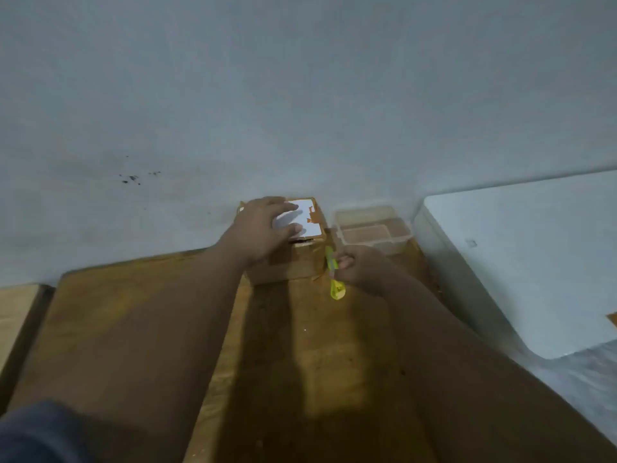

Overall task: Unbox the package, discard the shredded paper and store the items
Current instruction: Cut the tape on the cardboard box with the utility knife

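A small brown cardboard box point(302, 260) with a white label on top stands at the far edge of the wooden table point(133, 322), against the wall. My left hand point(263, 228) rests flat on the box's top, its fingers spread over the label. My right hand point(359, 267) grips a yellow utility knife point(334, 279) just right of the box's front right corner, with the knife's upper end close to the box edge. The blade is too small to make out. The box looks taped shut.
A clear plastic container point(372, 230) with no lid stands right of the box by the wall. A white appliance or cabinet top point(534, 262) fills the right side. A lighter wooden surface point(16, 309) lies at the far left.
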